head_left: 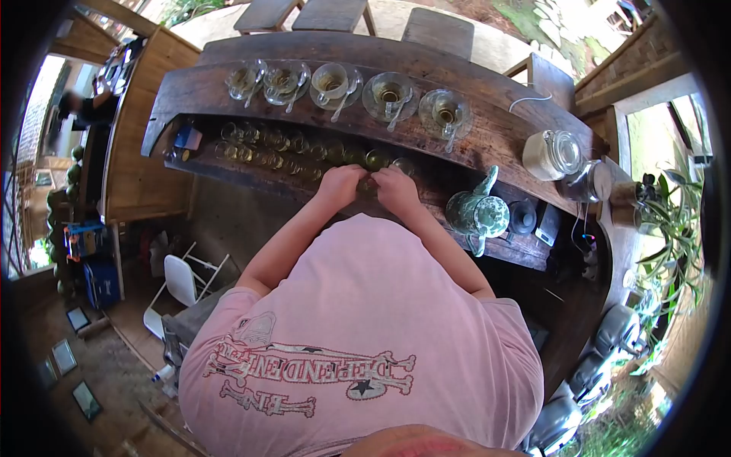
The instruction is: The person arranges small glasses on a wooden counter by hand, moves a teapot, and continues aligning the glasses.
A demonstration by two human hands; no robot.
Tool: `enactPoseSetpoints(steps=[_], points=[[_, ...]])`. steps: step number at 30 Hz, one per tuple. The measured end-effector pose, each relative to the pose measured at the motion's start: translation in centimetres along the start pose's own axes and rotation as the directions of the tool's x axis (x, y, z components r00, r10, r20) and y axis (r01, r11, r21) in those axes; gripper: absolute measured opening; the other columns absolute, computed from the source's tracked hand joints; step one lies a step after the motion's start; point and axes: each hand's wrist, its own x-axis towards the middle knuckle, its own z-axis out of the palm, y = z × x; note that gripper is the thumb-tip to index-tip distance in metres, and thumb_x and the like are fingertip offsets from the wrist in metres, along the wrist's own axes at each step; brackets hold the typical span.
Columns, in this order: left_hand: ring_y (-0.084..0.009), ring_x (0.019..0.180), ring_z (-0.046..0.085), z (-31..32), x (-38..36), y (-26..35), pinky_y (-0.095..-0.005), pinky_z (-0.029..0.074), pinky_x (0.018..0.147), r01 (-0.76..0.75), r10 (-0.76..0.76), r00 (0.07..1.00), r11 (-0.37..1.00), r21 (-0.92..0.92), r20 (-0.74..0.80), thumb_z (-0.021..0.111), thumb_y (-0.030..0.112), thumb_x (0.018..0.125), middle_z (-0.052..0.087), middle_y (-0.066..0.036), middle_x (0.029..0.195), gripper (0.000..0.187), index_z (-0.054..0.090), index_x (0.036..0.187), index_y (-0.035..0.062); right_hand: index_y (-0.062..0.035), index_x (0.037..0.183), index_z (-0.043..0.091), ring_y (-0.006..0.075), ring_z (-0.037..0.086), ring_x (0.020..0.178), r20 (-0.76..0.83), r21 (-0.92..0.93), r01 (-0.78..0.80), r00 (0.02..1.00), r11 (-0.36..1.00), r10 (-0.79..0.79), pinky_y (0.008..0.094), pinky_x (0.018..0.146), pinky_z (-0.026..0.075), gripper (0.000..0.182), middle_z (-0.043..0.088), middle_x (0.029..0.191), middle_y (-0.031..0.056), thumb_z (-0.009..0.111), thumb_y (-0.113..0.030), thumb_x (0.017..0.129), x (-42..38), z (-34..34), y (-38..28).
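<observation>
My left hand [342, 187] and my right hand [396, 189] reach side by side into the low shelf under the counter. Both have curled fingers, closed around what looks like a small glass [368, 184] between them; the fingers partly hide it. Just beyond my hands stand a yellowish glass [376, 159] and a clear glass [403, 165]. Rows of similar small glasses [297, 143] run along the shelf to the left. On the counter above, several clear glass cups stand on saucers with spoons, including a cup [446, 113] nearest my right hand.
Right of my hands stands a green-and-white speckled pot [478, 212], beside a dark round lidded object [522, 217]. A glass jar [551, 154] of pale contents sits on the wooden counter [491, 145]. A folding chair [181, 280] stands behind left; a person [95, 107] is far left.
</observation>
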Motion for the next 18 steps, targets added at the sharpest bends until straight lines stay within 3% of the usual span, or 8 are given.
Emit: enactPoseSetpoints(steps=[4, 10, 16, 18], points=[[-0.0342, 0.104, 0.076, -0.4, 0.0, 0.5, -0.048, 0.061, 0.086, 0.036, -0.036, 0.998, 0.999, -0.002, -0.047, 0.076, 0.01, 0.079, 0.08, -0.01, 0.107, 0.031, 0.083, 0.109, 0.0123, -0.011, 0.083, 0.074, 0.0283, 0.069, 0.094, 0.065, 0.052, 0.09, 0.994, 0.995, -0.093, 0.0449, 0.078, 0.06, 0.005, 0.072, 0.089, 0.0052, 0.07, -0.012, 0.085, -0.2, 0.1, -0.1], [-0.0367, 0.105, 0.075, -0.3, 0.2, 0.1, -0.0484, 0.061, 0.087, 0.056, -0.057, 0.998, 0.998, 0.039, 0.018, 0.081, 0.011, 0.074, 0.079, -0.012, 0.11, 0.038, 0.082, 0.112, 0.0117, -0.0086, 0.087, 0.076, 0.0315, 0.07, 0.091, 0.023, 0.027, 0.008, 1.0, 1.0, -0.009, 0.0453, 0.079, 0.059, 0.006, 0.074, 0.09, 0.0071, 0.074, -0.014, 0.089, 0.2, -0.4, 0.7], [-0.0349, 0.1, 0.076, -0.6, 0.7, -0.8, -0.0482, 0.061, 0.083, -0.033, 0.033, 0.999, 0.999, 0.002, 0.022, 0.084, 0.017, 0.073, 0.08, -0.01, 0.104, 0.034, 0.083, 0.107, 0.0134, -0.0088, 0.088, 0.077, 0.032, 0.07, 0.092, 0.083, 0.008, -0.039, 0.996, 0.999, 0.038, 0.0463, 0.08, 0.059, 0.008, 0.076, 0.091, 0.0075, 0.074, -0.015, 0.091, 0.2, -0.8, 0.1], [-0.0353, 0.098, 0.076, -0.2, 1.1, -1.5, -0.0486, 0.061, 0.082, -0.067, 0.068, 0.997, 0.998, -0.008, 0.03, 0.084, 0.019, 0.074, 0.079, -0.01, 0.103, 0.033, 0.083, 0.106, 0.0134, -0.0088, 0.087, 0.076, 0.0319, 0.071, 0.093, -0.025, 0.025, -0.111, 0.993, 0.993, 0.112, 0.0465, 0.08, 0.059, 0.009, 0.076, 0.091, 0.0078, 0.074, -0.017, 0.091, 0.3, -0.7, -0.3]])
